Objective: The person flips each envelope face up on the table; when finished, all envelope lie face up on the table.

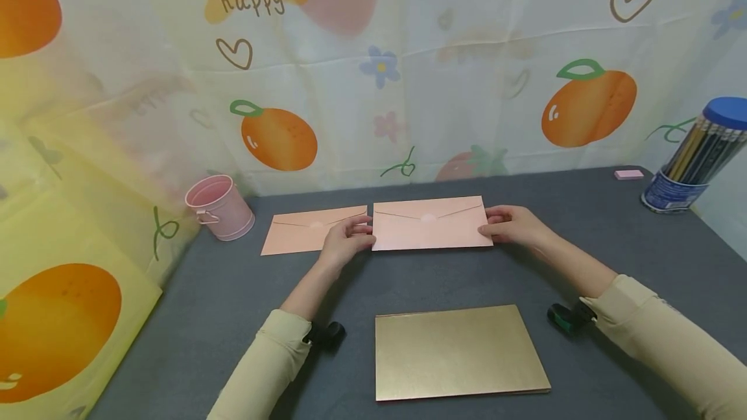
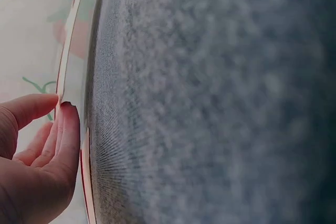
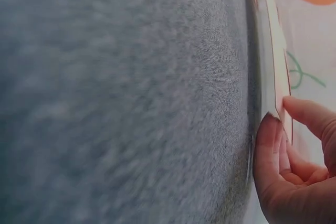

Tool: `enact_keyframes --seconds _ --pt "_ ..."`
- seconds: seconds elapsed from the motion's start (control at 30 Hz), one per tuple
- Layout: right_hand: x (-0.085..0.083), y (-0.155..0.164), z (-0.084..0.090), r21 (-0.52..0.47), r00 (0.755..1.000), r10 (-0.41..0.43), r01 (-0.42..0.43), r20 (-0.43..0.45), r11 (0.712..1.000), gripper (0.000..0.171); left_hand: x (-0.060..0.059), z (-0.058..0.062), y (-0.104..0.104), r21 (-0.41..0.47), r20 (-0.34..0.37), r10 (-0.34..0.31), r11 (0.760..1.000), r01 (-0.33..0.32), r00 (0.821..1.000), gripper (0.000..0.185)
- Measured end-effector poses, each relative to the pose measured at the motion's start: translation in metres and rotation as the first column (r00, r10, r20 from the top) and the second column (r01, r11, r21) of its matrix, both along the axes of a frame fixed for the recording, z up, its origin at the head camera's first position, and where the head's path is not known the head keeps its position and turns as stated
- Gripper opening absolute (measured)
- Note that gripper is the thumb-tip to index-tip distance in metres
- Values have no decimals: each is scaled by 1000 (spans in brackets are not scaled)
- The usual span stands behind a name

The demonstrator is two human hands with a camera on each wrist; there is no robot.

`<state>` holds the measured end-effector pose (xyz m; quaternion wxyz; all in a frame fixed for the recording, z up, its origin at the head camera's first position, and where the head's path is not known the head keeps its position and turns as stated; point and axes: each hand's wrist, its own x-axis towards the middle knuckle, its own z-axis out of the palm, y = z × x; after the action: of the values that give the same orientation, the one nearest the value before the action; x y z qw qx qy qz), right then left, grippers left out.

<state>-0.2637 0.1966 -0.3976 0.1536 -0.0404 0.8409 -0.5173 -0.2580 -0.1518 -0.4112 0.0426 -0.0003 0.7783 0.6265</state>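
Observation:
A pink envelope lies flap side up on the grey table. My left hand pinches its left edge and my right hand pinches its right edge. In the left wrist view the envelope's edge runs between thumb and fingertips. The right wrist view shows the same edge pinched by my right hand. A second pink envelope lies just to the left, partly under my left hand. A gold card lies nearer to me.
A small pink bucket stands at the back left. A clear tub of pencils with a blue lid stands at the back right, with a pink eraser beside it. A fruit-print cloth hangs behind.

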Motion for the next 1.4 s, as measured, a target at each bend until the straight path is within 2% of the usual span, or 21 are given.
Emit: enact_keyframes --seconds 0.27,0.47,0.83,1.07,1.23,1.4 --pt "-10 -3 -4 4 999 -31 31 -15 1000 64 -2 0 3 -28 14 7 1000 -6 1000 47" --pt "-14 -3 -7 28 999 -9 10 -35 1000 62 -1 0 5 -66 1 1 998 -1 1000 44" --pt "-15 -4 -2 45 1000 3 -3 -4 999 62 5 3 12 -221 -12 -21 975 18 1000 44" --pt "-13 -4 3 -30 999 30 -29 39 999 62 11 6 16 -281 -44 -59 959 44 997 49" --pt "-9 -3 5 -76 997 57 -53 51 996 61 16 7 18 -280 -50 -80 958 63 996 53" --pt "-5 -1 8 -77 994 99 -95 45 993 62 19 9 18 -283 -55 -83 957 64 995 54"
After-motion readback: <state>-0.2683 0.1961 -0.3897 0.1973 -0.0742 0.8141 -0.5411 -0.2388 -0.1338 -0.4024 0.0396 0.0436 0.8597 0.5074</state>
